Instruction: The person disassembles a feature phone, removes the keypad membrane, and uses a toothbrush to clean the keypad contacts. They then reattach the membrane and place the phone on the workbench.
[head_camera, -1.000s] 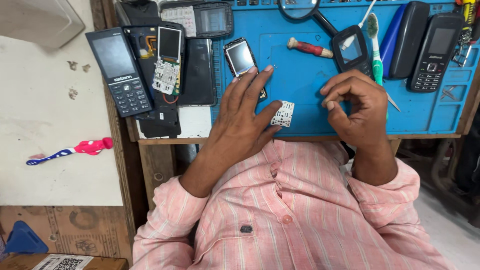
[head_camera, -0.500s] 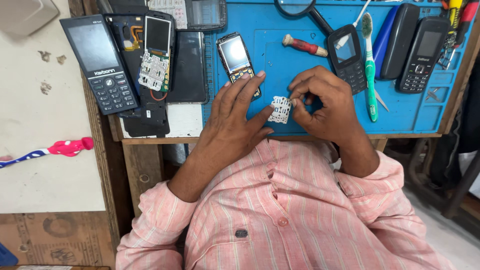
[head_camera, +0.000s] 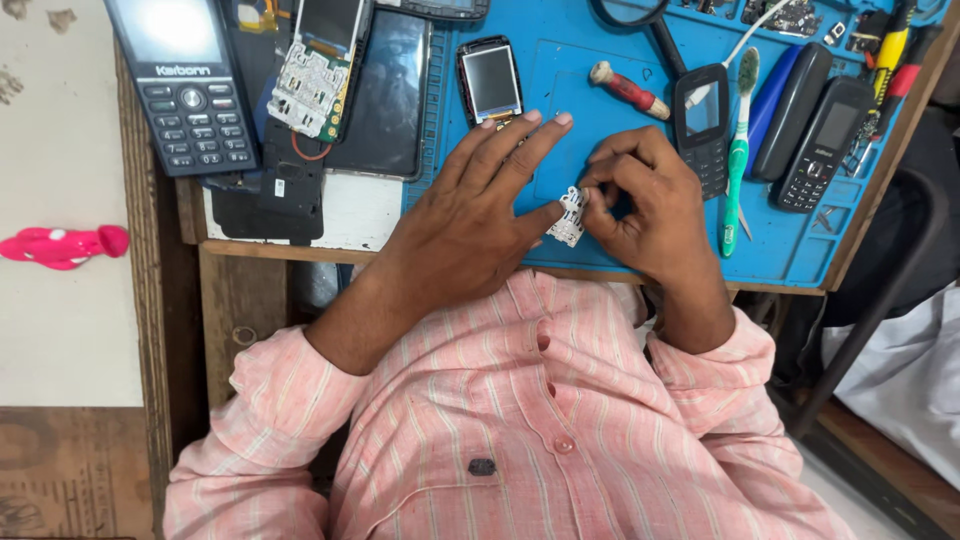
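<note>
A: What occupies the centre of the frame?

B: A small white keypad piece (head_camera: 571, 216), held upright on the blue work mat (head_camera: 600, 130) near the mat's lower edge. The right hand (head_camera: 645, 205), curled, pinches the piece's right side between thumb and fingertips. The left hand (head_camera: 480, 205) lies flat on the mat with fingers spread; its thumb touches the piece's left side.

A: Is the left hand gripping it?

B: It steadies rather than grasps: palm down, fingers extended toward the upper middle of the frame, only the thumb in contact.

A: What lies just above the left hand's fingertips?

B: A small phone screen module with black bezel (head_camera: 490, 80), resting on the mat and close to the fingertips.

A: And to the right of the right hand?

B: A black keypad phone (head_camera: 702, 125) just beside the knuckles, then a green-and-white toothbrush (head_camera: 738, 150) lying lengthwise, and another dark keypad phone (head_camera: 822, 145) further right. A red-handled tool (head_camera: 628, 89) lies above the right hand.

A: The upper left of the frame?

B: A large black keypad phone (head_camera: 180, 80) and an opened phone with bare circuit board (head_camera: 312, 70). At the left edge a pink object (head_camera: 62, 246) lies on the pale surface (head_camera: 60, 320).
</note>
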